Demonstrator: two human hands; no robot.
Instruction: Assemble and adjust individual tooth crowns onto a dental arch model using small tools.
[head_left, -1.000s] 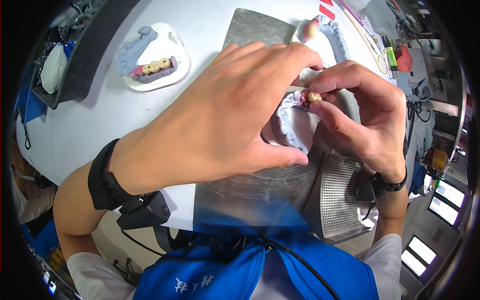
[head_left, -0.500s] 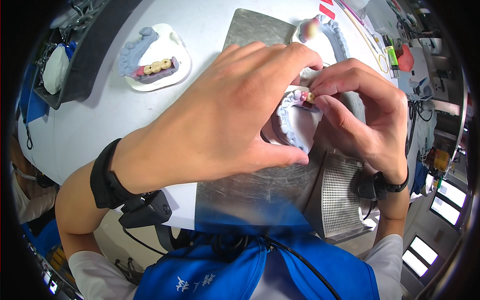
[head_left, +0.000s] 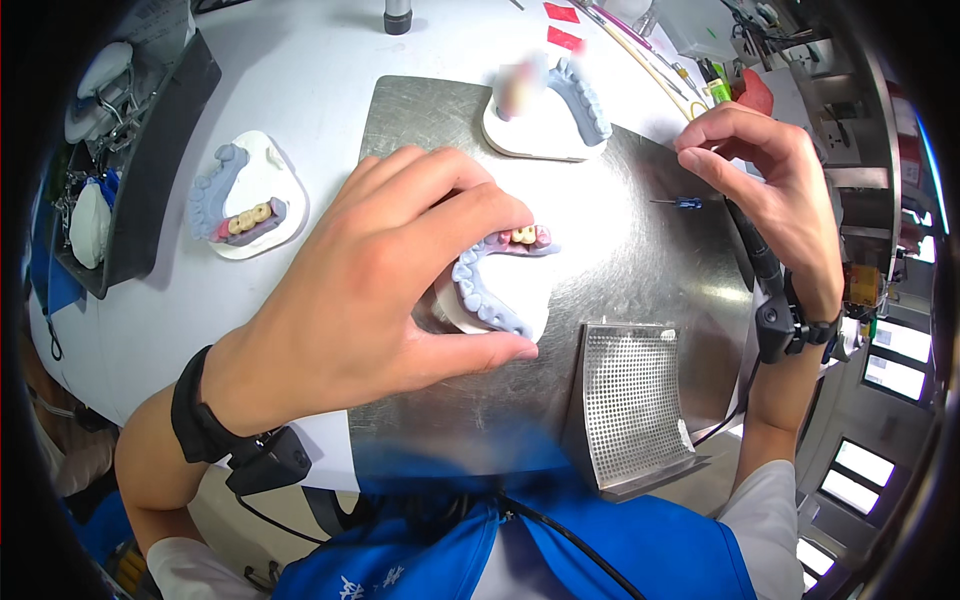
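Note:
My left hand (head_left: 370, 290) curves around a dental model (head_left: 488, 300), a blue-grey tooth arch on a white base. Its thumb and forefinger grip opposite sides, over a metal plate (head_left: 440, 110). Yellow crowns with pink gum (head_left: 524, 236) sit in the arch near my forefinger. Off to the right, my right hand (head_left: 765, 165) is raised away from the model. Its thumb and forefinger tips come close together in a loose pinch, and nothing shows between them. A small blue-handled tool (head_left: 688, 203) lies on the plate just below that hand.
Another dental model (head_left: 245, 215) with yellow crowns stands at the left. A third model (head_left: 545, 140), partly blurred, is at the plate's far edge. A perforated metal piece (head_left: 635, 400) stands near right. A dark tray (head_left: 165, 160) borders the left; thin tools (head_left: 640, 50) lie far right.
My right hand has let go of the crowns on the held model and moved away to the right. The model and my left hand now appear lower and farther left in view.

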